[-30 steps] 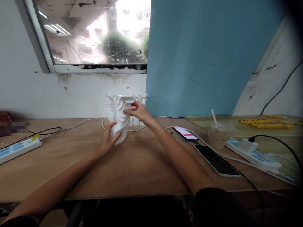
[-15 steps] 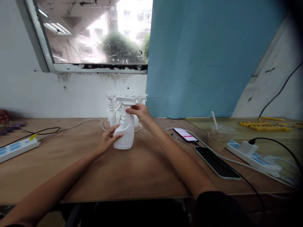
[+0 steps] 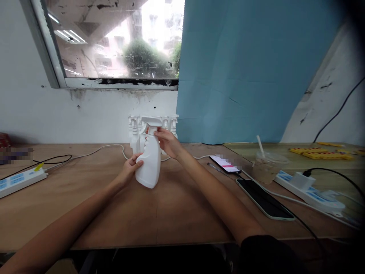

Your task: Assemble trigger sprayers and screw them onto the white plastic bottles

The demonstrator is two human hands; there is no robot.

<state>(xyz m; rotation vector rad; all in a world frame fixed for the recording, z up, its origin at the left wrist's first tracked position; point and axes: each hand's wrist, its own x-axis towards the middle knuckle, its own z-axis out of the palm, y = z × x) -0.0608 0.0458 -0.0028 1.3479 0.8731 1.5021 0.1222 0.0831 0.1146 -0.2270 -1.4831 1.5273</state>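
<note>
At frame centre, the left hand (image 3: 129, 170) gripped the tilted white spray bottle (image 3: 149, 163) at its base while the right hand (image 3: 167, 142) clasped its trigger neck

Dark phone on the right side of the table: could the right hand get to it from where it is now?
Probably yes. The right hand grips the spray bottle near its neck and would have to let go first. The dark phone lies flat beside that forearm, with bare table between them.
</note>
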